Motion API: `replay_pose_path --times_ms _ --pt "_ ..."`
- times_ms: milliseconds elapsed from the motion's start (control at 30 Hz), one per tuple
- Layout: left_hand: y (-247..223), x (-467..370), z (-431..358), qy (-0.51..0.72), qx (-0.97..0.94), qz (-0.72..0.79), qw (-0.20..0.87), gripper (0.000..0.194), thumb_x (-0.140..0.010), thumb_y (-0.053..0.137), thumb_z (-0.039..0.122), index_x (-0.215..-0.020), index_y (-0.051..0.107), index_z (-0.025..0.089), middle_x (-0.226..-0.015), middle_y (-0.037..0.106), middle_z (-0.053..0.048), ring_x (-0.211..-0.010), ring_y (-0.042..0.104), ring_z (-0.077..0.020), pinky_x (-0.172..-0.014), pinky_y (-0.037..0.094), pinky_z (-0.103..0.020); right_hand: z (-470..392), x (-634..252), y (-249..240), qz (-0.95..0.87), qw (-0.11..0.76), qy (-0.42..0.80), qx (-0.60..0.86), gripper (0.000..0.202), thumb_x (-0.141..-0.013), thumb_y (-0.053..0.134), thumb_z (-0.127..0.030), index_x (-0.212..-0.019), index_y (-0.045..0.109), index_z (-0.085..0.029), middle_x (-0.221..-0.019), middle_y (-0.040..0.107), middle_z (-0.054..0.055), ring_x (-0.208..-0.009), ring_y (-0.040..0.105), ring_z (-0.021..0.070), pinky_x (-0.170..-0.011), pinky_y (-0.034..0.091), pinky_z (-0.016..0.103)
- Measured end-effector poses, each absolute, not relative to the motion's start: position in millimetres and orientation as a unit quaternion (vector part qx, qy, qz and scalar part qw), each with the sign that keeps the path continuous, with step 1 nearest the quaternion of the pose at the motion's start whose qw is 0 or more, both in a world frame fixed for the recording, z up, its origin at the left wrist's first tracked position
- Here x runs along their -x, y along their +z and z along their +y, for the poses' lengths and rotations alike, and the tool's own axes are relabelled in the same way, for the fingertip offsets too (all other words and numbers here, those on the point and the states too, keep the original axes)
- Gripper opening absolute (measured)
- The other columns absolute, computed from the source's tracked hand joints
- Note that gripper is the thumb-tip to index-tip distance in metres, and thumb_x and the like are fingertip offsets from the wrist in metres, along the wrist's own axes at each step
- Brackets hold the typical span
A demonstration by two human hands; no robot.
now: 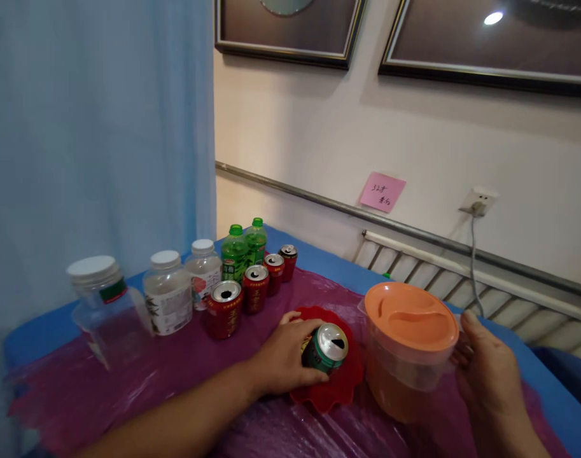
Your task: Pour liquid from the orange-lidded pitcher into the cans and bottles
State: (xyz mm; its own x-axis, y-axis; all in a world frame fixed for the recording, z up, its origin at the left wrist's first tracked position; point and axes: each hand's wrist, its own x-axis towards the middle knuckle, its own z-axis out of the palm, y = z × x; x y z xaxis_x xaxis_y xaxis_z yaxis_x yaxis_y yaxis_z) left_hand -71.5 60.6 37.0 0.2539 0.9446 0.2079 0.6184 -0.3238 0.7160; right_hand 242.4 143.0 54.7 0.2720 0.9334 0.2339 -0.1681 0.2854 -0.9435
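Partly green, the silver-topped can (325, 349).

Hands (293, 356) around a green can (324, 350) and an orange-lidded pitcher (409, 350).

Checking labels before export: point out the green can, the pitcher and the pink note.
Green can (328, 347): head view, on its silver top, beside the opening.
Pitcher (407, 367): head view, on the clear side below the orange lid.
Pink note (382, 192): head view, on the middle of the paper.
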Motion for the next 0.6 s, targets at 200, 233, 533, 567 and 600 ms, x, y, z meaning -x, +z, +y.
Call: replay_pose_path --times_ms 200,233,533,567,600 --pt "41 72 62 0.317 -0.746 0.531 0.247 0.072 -0.058 0.088 0.023 -0.124 0.06 0.028 -0.127 0.07 -0.002 -0.124 0.059 -0.0292 -0.122 0.017 -0.053 160 -240 51 -0.363 0.687 0.48 0.407 0.049 -0.073 0.08 -0.049 -0.062 0.042 -0.021 -0.049 0.033 -0.012 -0.038 0.024 0.0036 -0.034 0.021 0.015" --pt "41 72 62 0.315 -0.746 0.534 0.243 0.072 -0.058 0.088 0.024 -0.123 0.06 0.028 -0.127 0.07 -0.002 -0.125 0.058 -0.0303 -0.122 0.018 -0.054 163 -240 51 -0.361 0.688 0.483 0.404 0.049 -0.073 0.08 -0.049 -0.062 0.042 -0.021 -0.05 0.033 -0.012 -0.038 0.023 0.0034 -0.034 0.021 0.015" --pt "44 71 61 0.298 -0.721 0.586 0.217 0.075 -0.057 0.087 0.03 -0.126 0.062 0.022 -0.129 0.067 -0.009 -0.131 0.051 -0.0372 -0.114 0.038 -0.054 168 -248 53 -0.346 0.692 0.44 0.456 0.042 -0.07 0.075 -0.048 -0.06 0.044 -0.021 -0.048 0.037 -0.01 -0.039 0.029 0.0054 -0.038 0.023 0.018" --pt "45 71 61 0.297 -0.723 0.584 0.218 0.074 -0.058 0.086 0.03 -0.127 0.062 0.023 -0.129 0.067 -0.009 -0.13 0.052 -0.0366 -0.113 0.039 -0.053 169 -250 52 -0.352 0.693 0.425 0.464 0.04 -0.07 0.074 -0.047 -0.06 0.044 -0.021 -0.048 0.036 -0.01 -0.04 0.03 0.0061 -0.038 0.023 0.019" --pt "46 71 61 0.295 -0.725 0.583 0.219 0.073 -0.059 0.086 0.03 -0.127 0.062 0.023 -0.129 0.067 -0.009 -0.129 0.053 -0.036 -0.113 0.04 -0.052 170 -252 52 -0.361 0.694 0.412 0.468 0.039 -0.071 0.072 -0.046 -0.059 0.043 -0.022 -0.048 0.035 -0.01 -0.041 0.03 0.0067 -0.039 0.023 0.02"
